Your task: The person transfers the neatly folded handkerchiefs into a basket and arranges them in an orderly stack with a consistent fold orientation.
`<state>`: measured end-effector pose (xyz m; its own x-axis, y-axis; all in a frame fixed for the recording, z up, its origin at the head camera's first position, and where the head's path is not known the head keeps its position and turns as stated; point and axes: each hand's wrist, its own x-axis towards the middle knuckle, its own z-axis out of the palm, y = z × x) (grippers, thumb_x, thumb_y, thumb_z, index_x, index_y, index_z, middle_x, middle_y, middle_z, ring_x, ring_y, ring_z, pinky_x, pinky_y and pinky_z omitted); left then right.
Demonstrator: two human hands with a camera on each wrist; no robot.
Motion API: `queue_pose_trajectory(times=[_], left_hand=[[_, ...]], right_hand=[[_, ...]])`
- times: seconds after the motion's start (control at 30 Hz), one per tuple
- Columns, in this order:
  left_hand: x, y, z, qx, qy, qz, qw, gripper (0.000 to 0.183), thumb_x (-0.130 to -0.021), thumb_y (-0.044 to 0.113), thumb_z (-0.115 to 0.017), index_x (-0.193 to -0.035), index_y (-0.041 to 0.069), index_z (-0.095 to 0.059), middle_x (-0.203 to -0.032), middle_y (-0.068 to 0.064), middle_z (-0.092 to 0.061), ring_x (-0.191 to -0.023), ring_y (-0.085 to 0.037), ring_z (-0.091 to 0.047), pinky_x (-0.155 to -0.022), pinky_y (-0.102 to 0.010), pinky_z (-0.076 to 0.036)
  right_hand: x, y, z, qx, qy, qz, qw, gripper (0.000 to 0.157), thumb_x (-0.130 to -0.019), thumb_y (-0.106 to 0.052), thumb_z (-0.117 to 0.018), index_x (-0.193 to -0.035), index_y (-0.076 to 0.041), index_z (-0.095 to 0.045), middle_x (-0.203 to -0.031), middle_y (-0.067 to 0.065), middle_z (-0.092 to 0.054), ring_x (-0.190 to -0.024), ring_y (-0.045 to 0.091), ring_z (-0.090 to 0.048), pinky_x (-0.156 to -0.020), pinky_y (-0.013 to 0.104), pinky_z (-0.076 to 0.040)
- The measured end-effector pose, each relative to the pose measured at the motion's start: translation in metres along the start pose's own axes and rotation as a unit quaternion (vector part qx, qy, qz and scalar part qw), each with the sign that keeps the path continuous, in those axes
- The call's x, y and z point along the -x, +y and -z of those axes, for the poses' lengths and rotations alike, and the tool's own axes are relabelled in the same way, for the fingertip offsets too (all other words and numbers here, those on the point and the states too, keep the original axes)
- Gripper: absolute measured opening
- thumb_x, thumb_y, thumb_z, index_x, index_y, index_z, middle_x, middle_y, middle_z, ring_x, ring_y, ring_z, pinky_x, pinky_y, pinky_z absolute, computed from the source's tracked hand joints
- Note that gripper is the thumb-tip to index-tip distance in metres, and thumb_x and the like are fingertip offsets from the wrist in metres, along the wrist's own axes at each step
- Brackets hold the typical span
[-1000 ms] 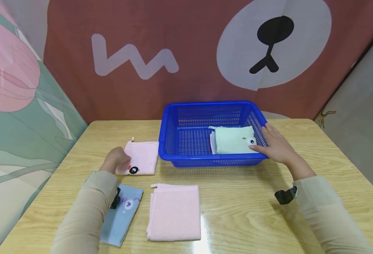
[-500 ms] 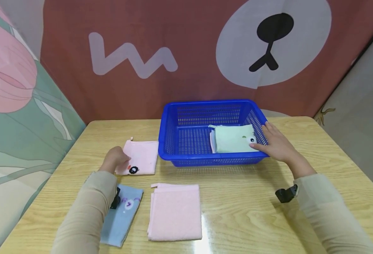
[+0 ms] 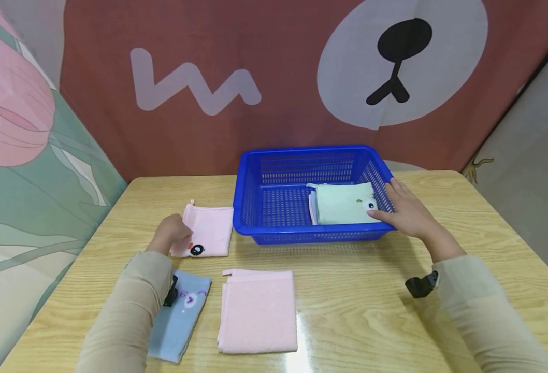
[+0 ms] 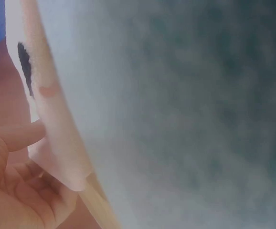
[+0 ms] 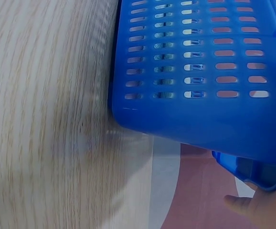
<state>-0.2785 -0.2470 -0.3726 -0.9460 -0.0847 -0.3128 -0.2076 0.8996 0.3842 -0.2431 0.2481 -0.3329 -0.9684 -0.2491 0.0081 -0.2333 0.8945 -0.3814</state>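
My left hand (image 3: 169, 233) pinches the left edge of a folded pink hand towel (image 3: 211, 228) with a black eye and orange mark. In the left wrist view, the thumb lies on top of this towel (image 4: 57, 138) and fingers curl beneath its corner. A blue plastic basket (image 3: 311, 237) stands at the back of the table. My right hand (image 3: 409, 212) rests over its front right corner, fingers straight along the side rim, thumb across the front rim. Inside lies a folded light green towel (image 3: 341, 204) with an eye, on top of other folded cloths.
On the wooden table (image 3: 348, 300), a folded blue towel (image 3: 178, 321) lies partly under my left forearm. To its right is a plain pink folded towel (image 3: 257, 311). A red-brown printed curtain (image 3: 283, 124) hangs behind the basket. Blurred blue-grey fabric (image 4: 176, 114) fills the left wrist view.
The view has shifted slightly. Both hands stay where they were, the left at the pink towel, the right on the basket's corner.
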Motion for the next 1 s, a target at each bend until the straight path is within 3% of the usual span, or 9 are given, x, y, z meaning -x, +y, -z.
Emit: queue_pose_trajectory(times=[0.17, 0.37, 0.53, 0.8, 1.0], left_hand=[[0.001, -0.004, 0.002, 0.012, 0.001, -0.011, 0.9999, 0.041, -0.077, 0.008, -0.056, -0.107, -0.018, -0.045, -0.102, -0.031, -0.048, -0.084, -0.034, -0.048, -0.077, -0.042, -0.042], [0.006, -0.004, 0.006, 0.044, -0.014, -0.018, 0.9988, 0.038, -0.080, 0.005, -0.045, -0.113, -0.014, -0.042, -0.110, -0.030, -0.046, -0.094, -0.036, -0.046, -0.080, -0.042, -0.041], [0.014, 0.002, 0.013, 0.064, 0.011, -0.063, 0.9959, 0.024, -0.082, 0.004, -0.047, -0.100, -0.012, -0.046, -0.094, -0.024, -0.050, -0.080, -0.030, -0.046, -0.066, -0.036, -0.042], [0.025, 0.013, 0.022, 0.085, 0.028, -0.115, 0.9893, 0.008, -0.079, 0.001, -0.049, -0.081, -0.006, -0.045, -0.081, -0.017, -0.047, -0.074, -0.027, -0.044, -0.059, -0.031, -0.039], [0.029, 0.020, 0.027, 0.095, 0.020, -0.130, 0.9867, 0.009, -0.079, -0.001, -0.047, -0.086, -0.007, -0.045, -0.085, -0.019, -0.048, -0.077, -0.027, -0.045, -0.061, -0.030, -0.040]], right_hand=[[0.000, 0.000, -0.001, -0.002, -0.004, 0.001, 1.000, 0.090, -0.082, -0.053, -0.044, -0.133, 0.010, -0.005, -0.138, 0.026, 0.007, -0.126, 0.035, 0.012, -0.098, 0.053, -0.001], [0.002, -0.001, 0.000, 0.001, -0.005, 0.002, 1.000, 0.090, -0.082, -0.053, -0.044, -0.133, 0.011, -0.005, -0.138, 0.027, 0.006, -0.125, 0.035, 0.011, -0.098, 0.054, -0.002], [0.001, -0.001, 0.001, -0.003, -0.005, 0.002, 1.000, 0.090, -0.082, -0.053, -0.045, -0.133, 0.011, -0.006, -0.138, 0.027, 0.006, -0.125, 0.036, 0.011, -0.097, 0.054, -0.002], [0.002, 0.001, 0.000, -0.015, -0.001, -0.003, 1.000, 0.091, -0.081, -0.053, -0.045, -0.133, 0.010, -0.006, -0.138, 0.027, 0.006, -0.125, 0.035, 0.012, -0.096, 0.056, -0.001], [0.002, -0.001, 0.000, -0.014, -0.005, -0.003, 1.000, 0.091, -0.081, -0.054, -0.045, -0.134, 0.009, -0.005, -0.138, 0.026, 0.007, -0.125, 0.035, 0.012, -0.096, 0.056, -0.001]])
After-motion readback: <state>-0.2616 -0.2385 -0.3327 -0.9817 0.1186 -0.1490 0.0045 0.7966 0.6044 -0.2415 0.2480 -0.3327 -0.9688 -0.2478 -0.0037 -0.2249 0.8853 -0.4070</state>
